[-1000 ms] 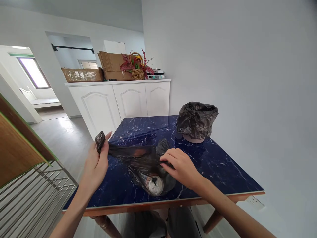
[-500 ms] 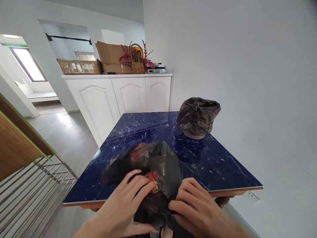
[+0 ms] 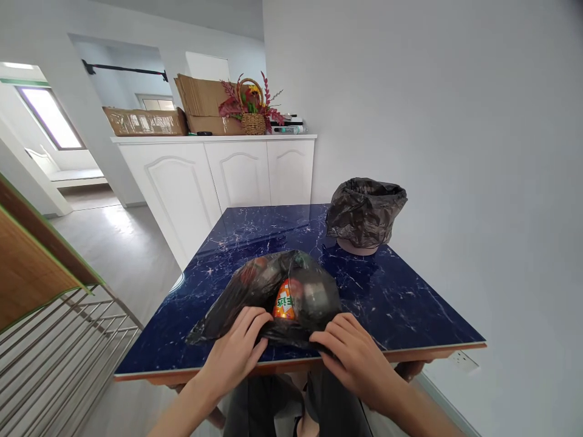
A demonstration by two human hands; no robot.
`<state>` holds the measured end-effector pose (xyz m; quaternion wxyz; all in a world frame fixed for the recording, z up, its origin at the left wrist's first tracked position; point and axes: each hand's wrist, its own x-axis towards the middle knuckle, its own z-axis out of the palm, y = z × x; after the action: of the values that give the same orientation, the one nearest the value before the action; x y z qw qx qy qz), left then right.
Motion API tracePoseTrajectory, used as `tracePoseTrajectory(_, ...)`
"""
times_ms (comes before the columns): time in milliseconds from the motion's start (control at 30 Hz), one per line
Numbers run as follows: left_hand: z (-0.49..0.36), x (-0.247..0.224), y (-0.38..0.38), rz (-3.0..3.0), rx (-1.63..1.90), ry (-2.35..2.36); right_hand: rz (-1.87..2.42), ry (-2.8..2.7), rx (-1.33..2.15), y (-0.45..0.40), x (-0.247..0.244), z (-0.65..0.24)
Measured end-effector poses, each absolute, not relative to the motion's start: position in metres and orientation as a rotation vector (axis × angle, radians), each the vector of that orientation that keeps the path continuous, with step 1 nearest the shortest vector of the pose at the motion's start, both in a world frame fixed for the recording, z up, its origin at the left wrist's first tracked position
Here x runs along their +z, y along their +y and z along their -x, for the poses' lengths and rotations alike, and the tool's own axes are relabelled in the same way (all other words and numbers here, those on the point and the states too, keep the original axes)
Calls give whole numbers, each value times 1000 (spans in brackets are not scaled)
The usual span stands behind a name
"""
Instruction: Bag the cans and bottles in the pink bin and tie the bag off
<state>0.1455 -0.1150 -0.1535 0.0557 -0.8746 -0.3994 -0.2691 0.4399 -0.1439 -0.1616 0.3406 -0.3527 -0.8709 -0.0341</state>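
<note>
A filled black plastic bag (image 3: pixel 255 291) rests near the front edge of the blue marbled table. Its mouth faces me, and inside shows an orange can-like item (image 3: pixel 285 301) with white and green lettering; other reddish and pale items are dim through the film. My left hand (image 3: pixel 239 340) is closed on the left side of the bag's rim, thumb below and fingers on top. On the right side of the rim, my right hand (image 3: pixel 346 352) pinches the plastic between thumb and fingers.
A bin lined with a black bag (image 3: pixel 367 212) stands at the table's (image 3: pixel 246 237) back right, close to the wall. Beyond is a white cabinet (image 3: pixel 241 173) bearing cardboard boxes (image 3: pixel 146 122) and a flower basket (image 3: pixel 253 124). A metal rack (image 3: pixel 100 321) is at left.
Both hands have moved slightly away from me with the bag's rim, and the bag now lies lower on the table. The orange item shows more fully in the opening.
</note>
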Motion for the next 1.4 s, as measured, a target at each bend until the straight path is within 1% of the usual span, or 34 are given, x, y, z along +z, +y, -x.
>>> tracePoseTrajectory(67, -141, -153, -124, 2682, -830, -1157, 915, -2299, -88, -151, -169, -445)
tracePoseTrajectory(167, -136, -148, -139, 2712, -757, -1094, 945, -2348, -93, -158, -177, -453)
tracePoseTrajectory(267, -142, -139, -154, 2680, -740, -1160, 982, -2336, -104, -166, -172, -455)
tracePoseTrajectory(400, -166, -127, -163, 2630, -1028, -1151, 904, -2143, -22, -178, -142, -435)
tracePoseTrajectory(467, -180, -125, -156, 2606, -1172, -1144, 824, -2100, 98, -178, -128, -419)
tracePoseTrajectory(533, -191, -127, -142, 2589, -1210, -1275, 812, -2123, 224, -170, -123, -404)
tracePoseTrajectory(600, -198, -133, -125, 2589, -1174, -1446, 874, -2166, 264, -158, -129, -396)
tracePoseTrajectory(633, -201, -137, -117, 2597, -1143, -1509, 925, -2179, 232, -151, -136, -395)
tracePoseTrajectory(767, -209, -151, -101, 2628, -971, -1669, 1167, -2183, -51, -135, -172, -407)
tracePoseTrajectory(867, -217, -159, -99, 2607, -852, -1762, 1329, -2130, -167, -132, -192, -421)
tracePoseTrajectory(933, -220, -163, -96, 2580, -843, -1797, 1391, -2083, -161, -128, -200, -427)
tracePoseTrajectory(1067, -219, -164, -89, 2554, -910, -1789, 1454, -2007, -20, -116, -204, -433)
tracePoseTrajectory(1167, -212, -152, -93, 2540, -996, -1749, 1469, -1940, 95, -105, -206, -434)
tracePoseTrajectory(1233, -202, -136, -101, 2532, -1087, -1720, 1453, -1891, 149, -99, -207, -434)
tracePoseTrajectory(1333, -179, -98, -114, 2435, -1238, -1727, 1431, -1847, 221, -96, -210, -436)
tracePoseTrajectory(1400, -156, -69, -114, 2231, -1358, -1750, 1443, -1833, 281, -96, -210, -437)
